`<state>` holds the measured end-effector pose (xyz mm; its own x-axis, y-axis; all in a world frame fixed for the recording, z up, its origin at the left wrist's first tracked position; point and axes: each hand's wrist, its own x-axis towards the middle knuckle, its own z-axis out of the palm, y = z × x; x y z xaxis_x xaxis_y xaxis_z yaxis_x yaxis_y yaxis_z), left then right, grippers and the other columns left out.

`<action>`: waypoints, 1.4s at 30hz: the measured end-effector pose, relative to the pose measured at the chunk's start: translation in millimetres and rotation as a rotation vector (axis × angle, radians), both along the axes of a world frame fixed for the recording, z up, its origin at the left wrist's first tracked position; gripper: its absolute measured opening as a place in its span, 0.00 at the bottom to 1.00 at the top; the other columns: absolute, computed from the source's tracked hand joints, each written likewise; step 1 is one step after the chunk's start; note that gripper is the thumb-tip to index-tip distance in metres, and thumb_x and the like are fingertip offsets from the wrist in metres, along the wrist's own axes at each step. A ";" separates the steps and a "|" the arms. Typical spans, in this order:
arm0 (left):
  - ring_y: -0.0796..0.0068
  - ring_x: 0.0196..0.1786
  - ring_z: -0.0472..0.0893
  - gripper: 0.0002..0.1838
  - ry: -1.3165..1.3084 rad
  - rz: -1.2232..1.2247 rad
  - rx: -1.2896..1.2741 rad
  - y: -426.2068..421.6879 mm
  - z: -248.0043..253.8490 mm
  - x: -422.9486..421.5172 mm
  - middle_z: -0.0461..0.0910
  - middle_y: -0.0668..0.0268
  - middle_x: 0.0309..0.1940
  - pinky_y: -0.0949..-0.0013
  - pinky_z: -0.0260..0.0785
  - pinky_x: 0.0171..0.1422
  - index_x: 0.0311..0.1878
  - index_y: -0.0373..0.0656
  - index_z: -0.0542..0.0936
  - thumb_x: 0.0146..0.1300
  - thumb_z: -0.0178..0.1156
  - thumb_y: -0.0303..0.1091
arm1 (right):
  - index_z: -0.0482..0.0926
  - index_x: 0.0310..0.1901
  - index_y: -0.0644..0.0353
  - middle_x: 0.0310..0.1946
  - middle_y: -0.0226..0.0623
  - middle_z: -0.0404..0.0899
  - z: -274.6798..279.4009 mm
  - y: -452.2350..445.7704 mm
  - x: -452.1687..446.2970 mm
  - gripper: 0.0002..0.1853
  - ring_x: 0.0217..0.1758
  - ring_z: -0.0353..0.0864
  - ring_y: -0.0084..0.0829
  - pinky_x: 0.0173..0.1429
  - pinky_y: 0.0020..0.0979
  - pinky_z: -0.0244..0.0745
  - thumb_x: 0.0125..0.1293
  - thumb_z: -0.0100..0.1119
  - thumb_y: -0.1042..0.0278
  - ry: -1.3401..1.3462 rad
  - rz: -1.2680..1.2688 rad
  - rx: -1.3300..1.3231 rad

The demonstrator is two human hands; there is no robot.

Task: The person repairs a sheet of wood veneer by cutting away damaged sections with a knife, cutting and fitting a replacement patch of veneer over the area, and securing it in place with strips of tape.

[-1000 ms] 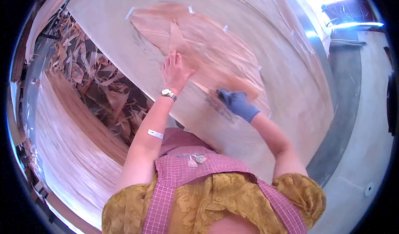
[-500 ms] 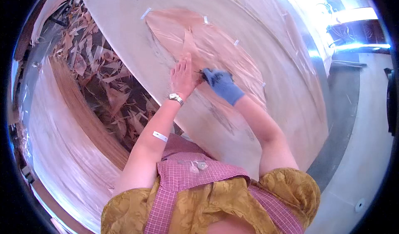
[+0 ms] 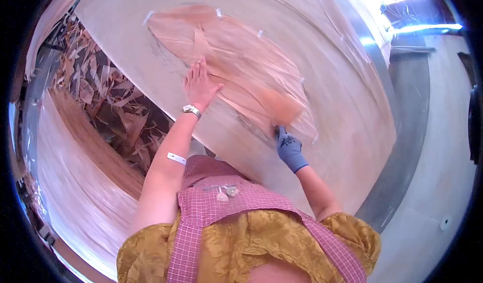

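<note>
My left hand (image 3: pixel 200 88), bare with a wristwatch, lies flat with fingers outstretched at the near edge of a pinkish-brown patch of thin wood veneer (image 3: pixel 236 44). This patch rests on a larger pale veneer sheet (image 3: pixel 332 147). My right hand (image 3: pixel 290 149), in a blue glove with dark fingertips, is closed near the patch's lower right end. What its fingers hold, if anything, is hidden. Just above them, an orange-brown flap of veneer (image 3: pixel 284 107) looks blurred and lifted. Small white tape pieces (image 3: pixel 219 13) sit along the patch's far edge.
A gap to the left holds many torn veneer scraps (image 3: pixel 88 84). Beyond it stands a stack of veneer sheets (image 3: pixel 95 137) with a brown layered edge. A grey floor strip (image 3: pixel 410 132) and a pale surface (image 3: pixel 448 157) lie to the right.
My right hand has moved away from my left, down and right along the patch. A veneer flap has become blurred and raised there. My left hand stays flat; the whole view has shifted.
</note>
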<state>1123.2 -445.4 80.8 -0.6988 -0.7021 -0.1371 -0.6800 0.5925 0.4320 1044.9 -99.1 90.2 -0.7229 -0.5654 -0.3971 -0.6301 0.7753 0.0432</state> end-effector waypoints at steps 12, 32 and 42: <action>0.53 0.73 0.62 0.60 0.061 -0.021 -0.113 0.3 -6.5 -4.1 0.56 0.58 0.76 0.48 0.59 0.71 0.80 0.57 0.48 0.48 0.76 0.49 | 0.78 0.50 0.57 0.36 0.46 0.85 40.3 -34.6 -72.7 0.19 0.34 0.85 0.50 0.37 0.49 0.77 0.68 0.59 0.50 0.140 0.099 -0.223; 0.47 0.67 0.69 0.20 -0.001 -0.250 -0.434 -43.5 23.1 221.4 0.74 0.50 0.61 0.51 0.64 0.70 0.51 0.44 0.79 0.53 0.65 0.24 | 0.79 0.47 0.62 0.43 0.57 0.83 -19.0 -142.9 -43.2 0.26 0.49 0.82 0.57 0.54 0.54 0.73 0.73 0.46 0.44 -0.392 -0.114 -0.443; 0.53 0.49 0.82 0.22 0.309 -0.571 -0.198 38.5 16.0 40.7 0.82 0.53 0.45 0.54 0.73 0.52 0.60 0.39 0.75 0.61 0.51 0.22 | 0.78 0.51 0.60 0.48 0.54 0.83 -23.7 -151.4 -30.9 0.25 0.51 0.82 0.55 0.55 0.52 0.75 0.74 0.45 0.44 -0.270 -0.196 -0.376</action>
<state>1163.9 -406.9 96.8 -0.9540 -0.2021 0.2215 -0.0993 0.9100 0.4025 1014.0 -250.5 66.5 -0.7294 -0.5690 -0.3797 -0.4210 0.8109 -0.4064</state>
